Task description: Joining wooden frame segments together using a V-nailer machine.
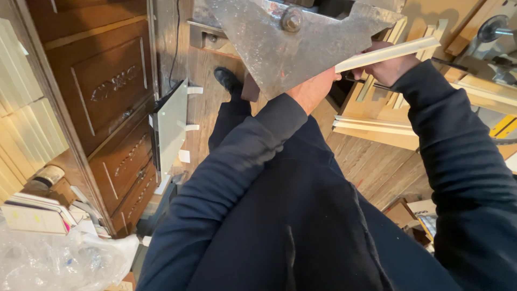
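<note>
- Right hand (389, 67): closed around a pale cream wooden strip (388, 54), which runs long and thin from lower left to upper right across the top of the fist. The strip's left end lies just beside the edge of the metal plate.
- Left hand (312, 89): raised to the underside of a worn grey metal plate (285, 43). The plate covers the fingers, so whether they grip it or merely press against it cannot be told.
- Metal plate: roughly triangular, speckled and scuffed, point downward, with a large bolt head (291, 20) near its top centre.
- Clothing: both arms in dark navy sleeves (463, 156); one dark shoe (226, 78) shows on the wooden floor (371, 161) below.
- Left of the person: a dark brown carved cabinet (107, 108) with panelled fronts; a flat pale panel (172, 126) leans on edge against it.
- Right of the hands: stacked lengths of cream moulding (371, 126), lying near the floor and well apart from the held strip.
- Lower left corner: crumpled clear plastic sheeting (54, 258) and a small stack of pale boards (35, 215).
</note>
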